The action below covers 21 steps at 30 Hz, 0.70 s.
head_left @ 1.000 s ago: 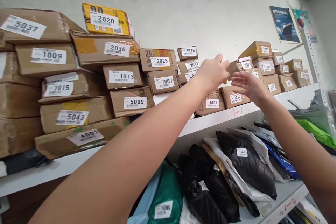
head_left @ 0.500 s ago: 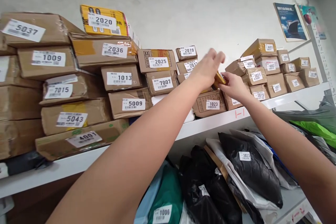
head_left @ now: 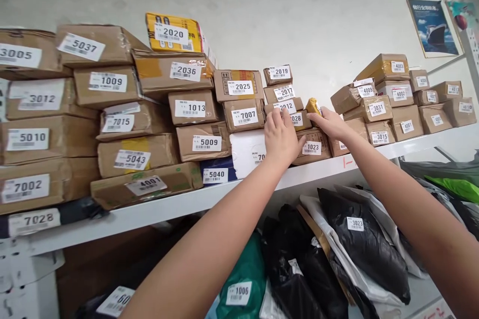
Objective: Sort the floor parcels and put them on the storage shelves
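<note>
My right hand (head_left: pixel 331 122) grips a small yellow package (head_left: pixel 313 105) beside the right side of a stack of small cartons. My left hand (head_left: pixel 281 134) lies against the stack's front, fingers up and thumb out to the right, holding nothing. Its fingertips reach the lower edge of the carton labelled 2012 (head_left: pixel 271 108) and partly cover the carton labelled 2028 (head_left: pixel 305 120). Under the thumb sits the carton labelled 1023 (head_left: pixel 325 144). Above are the cartons labelled 2017 (head_left: pixel 270 94) and 2019 (head_left: pixel 269 75). A white package (head_left: pixel 243 145) is partly hidden by my left hand.
Labelled cartons crowd the white shelf (head_left: pixel 232 193) on the left, including one labelled 5009 (head_left: pixel 185 140), and more stand at right, including one labelled 4001 (head_left: pixel 402 114). The shelf below holds a black bag (head_left: pixel 368 244) and a green bag (head_left: pixel 247 259). A poster (head_left: pixel 434 30) hangs behind.
My left hand has moved down from above the yellow package to the front of the carton stack. My right hand keeps the package, now more visible. The view has shifted left.
</note>
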Each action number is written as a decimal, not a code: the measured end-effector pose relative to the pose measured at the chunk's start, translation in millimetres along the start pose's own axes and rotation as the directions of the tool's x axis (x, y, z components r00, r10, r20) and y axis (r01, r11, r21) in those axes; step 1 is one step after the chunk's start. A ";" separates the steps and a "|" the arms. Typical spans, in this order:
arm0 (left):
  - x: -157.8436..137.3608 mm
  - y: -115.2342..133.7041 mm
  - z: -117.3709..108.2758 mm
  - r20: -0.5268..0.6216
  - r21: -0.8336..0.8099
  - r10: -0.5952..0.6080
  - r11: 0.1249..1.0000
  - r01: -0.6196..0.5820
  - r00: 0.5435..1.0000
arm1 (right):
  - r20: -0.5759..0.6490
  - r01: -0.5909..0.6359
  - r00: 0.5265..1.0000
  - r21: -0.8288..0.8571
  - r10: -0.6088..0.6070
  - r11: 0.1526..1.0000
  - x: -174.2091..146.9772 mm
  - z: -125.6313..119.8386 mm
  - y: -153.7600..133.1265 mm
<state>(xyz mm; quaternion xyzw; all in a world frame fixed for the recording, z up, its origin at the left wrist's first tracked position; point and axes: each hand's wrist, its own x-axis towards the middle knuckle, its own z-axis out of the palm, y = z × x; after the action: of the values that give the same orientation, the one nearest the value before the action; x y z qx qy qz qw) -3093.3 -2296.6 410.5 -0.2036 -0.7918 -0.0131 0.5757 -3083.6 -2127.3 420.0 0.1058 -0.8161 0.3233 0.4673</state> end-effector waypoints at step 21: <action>6.7 -22.8 12.9 -0.038 -0.131 0.204 0.970 -0.207 0.978 | -0.656 -0.084 0.754 -0.148 -0.034 0.985 -27.6 -47.0 95.4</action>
<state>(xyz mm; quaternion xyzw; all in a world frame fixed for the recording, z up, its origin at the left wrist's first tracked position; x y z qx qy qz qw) -3114.4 -2312.1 417.1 -0.3224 -0.7568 -0.0090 0.5685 -3081.3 -2028.1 372.9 -0.0648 -0.6260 0.2762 0.7263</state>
